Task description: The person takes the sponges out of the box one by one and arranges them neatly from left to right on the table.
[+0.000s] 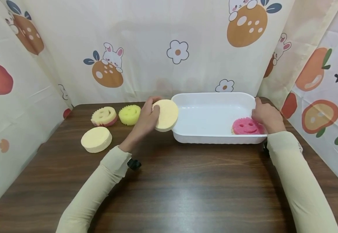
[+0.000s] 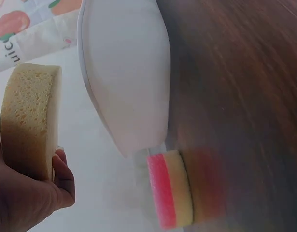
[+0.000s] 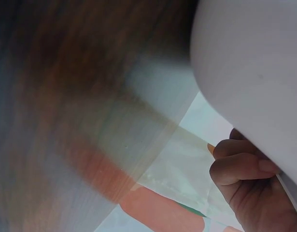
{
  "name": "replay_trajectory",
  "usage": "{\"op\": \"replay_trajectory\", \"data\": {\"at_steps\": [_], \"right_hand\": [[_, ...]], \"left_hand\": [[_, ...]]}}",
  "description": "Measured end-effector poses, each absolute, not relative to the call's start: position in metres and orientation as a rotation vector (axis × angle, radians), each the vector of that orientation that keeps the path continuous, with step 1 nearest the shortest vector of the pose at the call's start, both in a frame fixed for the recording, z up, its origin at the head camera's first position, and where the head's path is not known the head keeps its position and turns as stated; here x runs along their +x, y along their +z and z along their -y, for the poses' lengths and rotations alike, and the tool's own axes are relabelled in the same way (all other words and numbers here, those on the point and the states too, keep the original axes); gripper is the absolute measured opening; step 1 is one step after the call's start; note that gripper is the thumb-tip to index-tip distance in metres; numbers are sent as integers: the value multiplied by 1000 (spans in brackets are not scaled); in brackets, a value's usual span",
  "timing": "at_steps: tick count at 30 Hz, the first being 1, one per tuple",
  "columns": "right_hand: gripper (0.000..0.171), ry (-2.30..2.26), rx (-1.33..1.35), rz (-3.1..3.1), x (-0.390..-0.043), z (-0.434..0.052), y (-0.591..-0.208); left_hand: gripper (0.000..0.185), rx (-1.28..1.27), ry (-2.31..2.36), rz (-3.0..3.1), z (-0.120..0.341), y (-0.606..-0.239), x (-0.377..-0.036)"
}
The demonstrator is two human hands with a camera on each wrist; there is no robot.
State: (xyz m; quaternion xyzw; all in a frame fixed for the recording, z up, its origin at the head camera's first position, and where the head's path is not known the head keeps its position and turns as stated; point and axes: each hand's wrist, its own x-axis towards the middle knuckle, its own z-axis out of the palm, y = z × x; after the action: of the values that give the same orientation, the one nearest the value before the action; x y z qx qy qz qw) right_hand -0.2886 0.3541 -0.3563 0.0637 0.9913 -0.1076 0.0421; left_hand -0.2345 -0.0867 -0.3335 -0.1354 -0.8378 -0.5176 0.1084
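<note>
My left hand [image 1: 149, 117] grips a round pale-yellow sponge [image 1: 167, 116] by its edge, thumb across the near face. The sponge is tilted up and overlaps the left end of a white rectangular tray [image 1: 209, 139] in the head view. At the tray's right end, my right hand [image 1: 266, 115] holds the rim; the right wrist view shows its curled fingers [image 3: 237, 166] against the outer wall. Inside the tray's right front corner lies a pink smiley-face sponge [image 1: 246, 126]. In the left wrist view, the held sponge's porous side faces the camera.
On the table's left lie a cream-and-pink smiley sponge [image 1: 104, 116], a yellow scalloped smiley sponge [image 1: 129, 115] and a plain round cream sponge [image 1: 96, 139]. A pink-and-yellow sponge [image 2: 170, 189] sits near the tray in the left wrist view. Patterned curtains [image 1: 145, 48] border the dark wooden table [image 1: 180, 187].
</note>
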Motion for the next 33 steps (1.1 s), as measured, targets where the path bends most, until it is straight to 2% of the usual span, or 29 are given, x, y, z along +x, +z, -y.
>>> {"op": "replay_trajectory", "data": {"at_steps": [15, 33], "right_hand": [[71, -323, 201, -3017, -289, -355, -360], [71, -314, 200, -3017, -292, -355, -357]], "left_hand": [[39, -352, -1519, 2496, 114, -348, -232], [44, -290, -1519, 2628, 143, -358, -230]]}}
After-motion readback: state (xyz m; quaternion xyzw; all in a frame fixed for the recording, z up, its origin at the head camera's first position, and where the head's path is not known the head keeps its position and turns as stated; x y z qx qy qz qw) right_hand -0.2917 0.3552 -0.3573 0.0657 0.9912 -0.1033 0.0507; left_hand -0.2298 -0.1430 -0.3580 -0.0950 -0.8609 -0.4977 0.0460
